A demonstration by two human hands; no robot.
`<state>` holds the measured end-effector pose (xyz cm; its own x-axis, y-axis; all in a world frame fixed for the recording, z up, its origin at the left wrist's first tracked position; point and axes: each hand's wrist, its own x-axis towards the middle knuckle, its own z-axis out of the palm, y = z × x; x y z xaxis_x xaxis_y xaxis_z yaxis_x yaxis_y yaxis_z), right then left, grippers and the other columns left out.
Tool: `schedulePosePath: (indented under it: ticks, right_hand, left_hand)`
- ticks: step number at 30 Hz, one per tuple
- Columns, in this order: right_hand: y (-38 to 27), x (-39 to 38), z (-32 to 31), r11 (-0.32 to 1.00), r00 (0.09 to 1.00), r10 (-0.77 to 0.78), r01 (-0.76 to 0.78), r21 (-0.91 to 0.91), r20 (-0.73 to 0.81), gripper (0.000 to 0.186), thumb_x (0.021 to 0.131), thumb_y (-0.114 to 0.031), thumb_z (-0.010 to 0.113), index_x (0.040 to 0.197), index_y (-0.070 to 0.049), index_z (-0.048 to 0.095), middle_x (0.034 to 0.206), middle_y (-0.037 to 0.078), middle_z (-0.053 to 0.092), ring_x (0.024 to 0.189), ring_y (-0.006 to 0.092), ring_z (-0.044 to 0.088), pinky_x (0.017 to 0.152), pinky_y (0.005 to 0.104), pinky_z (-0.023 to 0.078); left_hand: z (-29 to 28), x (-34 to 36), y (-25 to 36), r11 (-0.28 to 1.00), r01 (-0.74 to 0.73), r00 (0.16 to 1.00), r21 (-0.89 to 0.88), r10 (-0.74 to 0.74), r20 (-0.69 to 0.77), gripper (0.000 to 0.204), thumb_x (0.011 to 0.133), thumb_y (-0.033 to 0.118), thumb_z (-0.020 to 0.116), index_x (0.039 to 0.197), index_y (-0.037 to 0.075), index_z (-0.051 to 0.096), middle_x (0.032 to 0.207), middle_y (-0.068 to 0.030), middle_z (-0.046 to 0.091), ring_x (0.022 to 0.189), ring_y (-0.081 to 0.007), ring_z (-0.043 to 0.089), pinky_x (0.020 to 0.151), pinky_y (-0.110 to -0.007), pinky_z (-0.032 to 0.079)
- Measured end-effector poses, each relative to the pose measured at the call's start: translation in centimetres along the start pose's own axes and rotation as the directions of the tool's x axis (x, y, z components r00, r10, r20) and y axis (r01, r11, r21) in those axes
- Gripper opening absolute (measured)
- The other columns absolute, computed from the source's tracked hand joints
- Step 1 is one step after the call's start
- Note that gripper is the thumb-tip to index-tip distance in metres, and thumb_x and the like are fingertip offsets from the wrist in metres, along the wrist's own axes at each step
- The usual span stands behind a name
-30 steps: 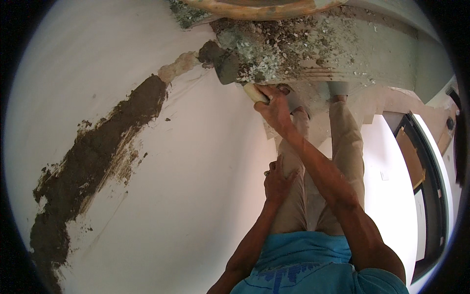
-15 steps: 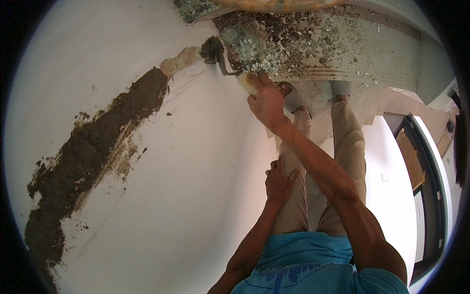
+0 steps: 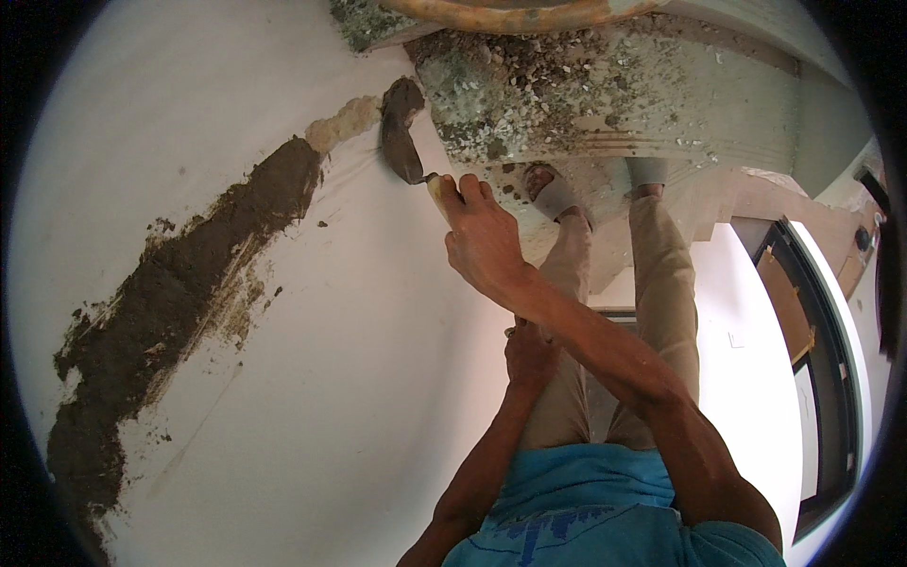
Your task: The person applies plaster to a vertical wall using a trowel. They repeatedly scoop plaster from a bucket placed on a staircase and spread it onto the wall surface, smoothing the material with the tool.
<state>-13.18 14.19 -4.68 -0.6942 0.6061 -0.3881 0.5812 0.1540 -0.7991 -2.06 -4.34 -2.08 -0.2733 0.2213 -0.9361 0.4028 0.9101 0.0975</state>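
Observation:
My right hand [image 3: 484, 236] is closed around the pale yellowish handle of a trowel [image 3: 403, 156]. The trowel's dark, smeared blade lies against the white wall, just below a fresh dab of wet mortar [image 3: 404, 93] at the wall's corner with the step. Lower down, my left hand [image 3: 531, 359] rests on my left leg around the knee and holds no tool. My right forearm crosses over it and hides part of its fingers.
A broad strip of dark mortar [image 3: 189, 255] runs down the white wall, with a bare tan patch [image 3: 345, 123] above it. Rubble and chips [image 3: 529, 85] litter the step beside a rusty-rimmed round container [image 3: 520, 17]. A dark-framed doorway [image 3: 803, 350] stands right.
My right hand has moved left and slightly down, and the trowel's blade now shows broadside against the wall. My left hand stays on the leg, now partly covered by the right forearm.

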Motion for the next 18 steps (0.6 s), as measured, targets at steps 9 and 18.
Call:
schedulePosePath:
  ticks: [9, 18]
  right_hand:
    - [3.7, 1.3, -1.5, 0.999, 0.988, 0.046, -0.044, 0.014, -0.146, 0.061, 0.068, 0.003, 0.069, 0.128, -0.004, 0.058, 0.108, 0.017, 0.053, 0.097, 0.0378, 0.063, 0.074, 0.0443, 0.058]
    - [1.3, 1.6, 2.2, 1.000, 0.994, -0.025, 0.024, -0.018, -0.103, 0.057, 0.071, 0.000, 0.068, 0.125, 0.004, 0.052, 0.108, 0.018, 0.051, 0.100, 0.0355, 0.059, 0.071, 0.0418, 0.059]
  left_hand:
    - [-2.4, -0.7, 2.9, 0.993, 0.049, 0.997, -0.110, -0.055, -0.056, 0.074, 0.086, 0.038, 0.071, 0.146, 0.006, 0.041, 0.131, -0.0201, 0.053, 0.110, -0.0419, 0.059, 0.091, -0.051, 0.050]
    - [-1.5, -0.4, 1.8, 0.995, 0.077, 0.997, -0.069, -0.076, 0.007, 0.070, 0.083, 0.040, 0.074, 0.136, 0.003, 0.049, 0.127, -0.0203, 0.055, 0.108, -0.0432, 0.059, 0.089, -0.051, 0.051]
